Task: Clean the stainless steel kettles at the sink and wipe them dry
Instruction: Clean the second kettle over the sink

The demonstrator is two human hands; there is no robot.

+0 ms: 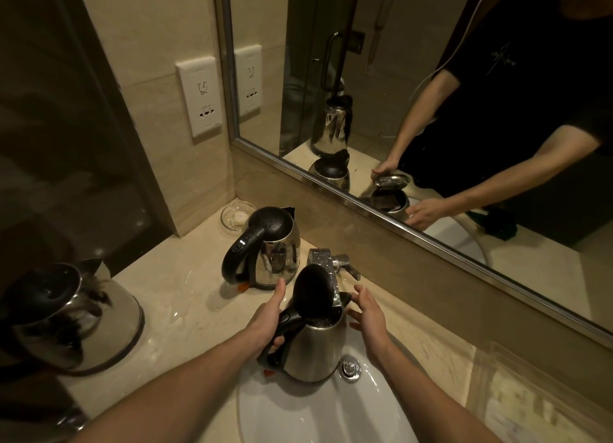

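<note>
Stainless steel kettle (311, 349), black lid raised | left hand (267, 316) fingers curl round handle | right hand (370, 313) fingers spread beside spout | steady it under chrome tap (326, 260)

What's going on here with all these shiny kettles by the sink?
A person is at the white sink basin. Their left hand grips the black handle of a stainless steel kettle, its black lid flipped open, holding it under the chrome tap. Their right hand hovers open beside the spout, holding nothing. A second steel kettle and a third steel kettle, black lids closed, stand on the beige counter to the left. I cannot tell whether water is running.
</note>
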